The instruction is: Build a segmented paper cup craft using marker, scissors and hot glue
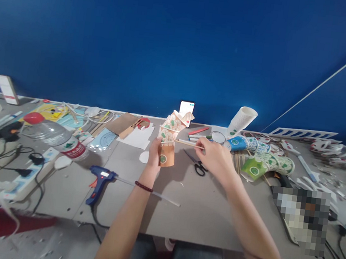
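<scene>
My left hand [154,154] is closed round a curved stack of joined orange-patterned paper cups [168,149], held up above the table. A striped paper piece [189,116] sticks out at the top of the stack. Between the fingertips of my right hand [215,156] is a thin wooden stick [189,143], lying roughly level. Its far end meets the side of the cups; whether it pierces them I cannot tell. Black-handled scissors [200,168] lie on the table below my right hand. A blue glue gun [101,181] with a clear glue stick rests left of my left forearm.
Behind the cups a phone [187,108] leans near the blue wall. Stacked white cups [242,120], blue cups [237,143] and green cups [254,169] are at the right. A bottle [61,141] and a power strip [30,177] occupy the left. White paper [137,137] lies mid-table.
</scene>
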`<state>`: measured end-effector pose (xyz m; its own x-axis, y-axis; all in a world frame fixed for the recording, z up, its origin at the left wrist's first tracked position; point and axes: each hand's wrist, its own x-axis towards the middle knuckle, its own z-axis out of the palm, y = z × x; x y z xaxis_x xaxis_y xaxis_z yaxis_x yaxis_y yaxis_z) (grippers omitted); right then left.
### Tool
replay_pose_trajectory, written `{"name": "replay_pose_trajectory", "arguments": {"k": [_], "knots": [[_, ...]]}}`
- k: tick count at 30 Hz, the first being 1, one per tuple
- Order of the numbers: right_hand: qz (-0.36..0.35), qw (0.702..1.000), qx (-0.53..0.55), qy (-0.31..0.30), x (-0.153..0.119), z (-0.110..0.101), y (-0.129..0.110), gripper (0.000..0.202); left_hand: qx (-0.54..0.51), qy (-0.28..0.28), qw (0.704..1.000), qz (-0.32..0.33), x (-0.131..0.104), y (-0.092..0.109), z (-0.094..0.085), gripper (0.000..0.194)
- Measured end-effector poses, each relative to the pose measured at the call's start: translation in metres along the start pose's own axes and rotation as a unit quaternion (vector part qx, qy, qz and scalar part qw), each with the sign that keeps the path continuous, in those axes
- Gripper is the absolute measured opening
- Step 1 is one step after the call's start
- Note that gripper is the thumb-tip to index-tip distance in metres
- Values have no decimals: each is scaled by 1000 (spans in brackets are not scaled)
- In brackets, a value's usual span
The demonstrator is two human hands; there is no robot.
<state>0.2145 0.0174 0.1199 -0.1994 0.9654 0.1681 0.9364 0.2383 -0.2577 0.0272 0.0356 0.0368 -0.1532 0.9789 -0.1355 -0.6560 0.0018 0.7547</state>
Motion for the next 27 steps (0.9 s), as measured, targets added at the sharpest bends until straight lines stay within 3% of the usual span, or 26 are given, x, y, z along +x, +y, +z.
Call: {"name": "replay_pose_trajectory", "arguments": {"k": [9,17,27], "knots": [[-32,998,49,0,-2,3,0,14,56,-42,997,26,-1,-11,-3,37],[-36,996,77,-7,1,4,3,12,65,-42,996,36,-1,-8,-2,37],[-58,986,152,-28,8,10,7,10,44,14,997,62,-3,-7,5,38]]}}
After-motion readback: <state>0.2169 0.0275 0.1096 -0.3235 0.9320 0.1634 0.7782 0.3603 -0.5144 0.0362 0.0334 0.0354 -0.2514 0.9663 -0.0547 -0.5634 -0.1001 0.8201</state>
